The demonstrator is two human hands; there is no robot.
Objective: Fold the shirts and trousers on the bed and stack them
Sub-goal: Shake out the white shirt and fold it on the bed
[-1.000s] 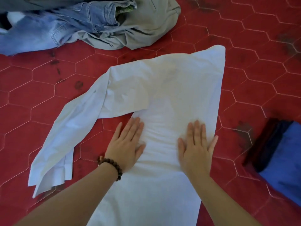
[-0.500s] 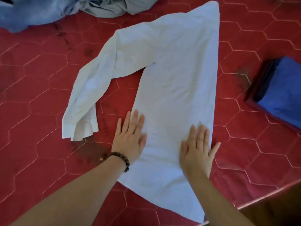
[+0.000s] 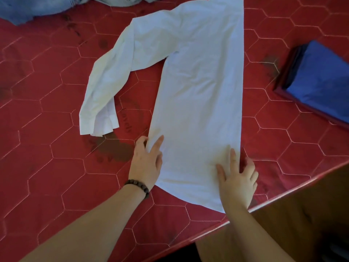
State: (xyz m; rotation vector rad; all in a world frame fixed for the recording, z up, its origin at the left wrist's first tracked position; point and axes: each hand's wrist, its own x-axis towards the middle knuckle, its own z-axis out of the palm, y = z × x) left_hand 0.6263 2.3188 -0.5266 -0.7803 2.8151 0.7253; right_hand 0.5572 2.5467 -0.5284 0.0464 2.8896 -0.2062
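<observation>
On the red quilted bed [image 3: 56, 167], a white shirt [image 3: 198, 95] lies flat, folded lengthwise into a long narrow panel running from the near edge of the bed toward the far side. Its sleeves [image 3: 105, 87] trail out to the left, bent downward, the cuffs lying on the bed apart from the panel. The left hand [image 3: 146, 161], with a beaded bracelet [image 3: 137, 186] at its wrist, is at the panel's left edge near the hem; its thumb lies on top of the cloth and the fingers [image 3: 140, 142] curl under the edge, pinching it. The right hand [image 3: 238, 178] is at the right edge near the hem, likewise grasping: some fingers on top of the fabric, others beyond the edge and tucked beneath it. To the right, well apart from the shirt, sits a stack [image 3: 319, 80] of folded clothes, blue on top. At the far left edge lie unfolded jeans [image 3: 28, 10] and another grey-green garment [image 3: 120, 0], partly out of view.
</observation>
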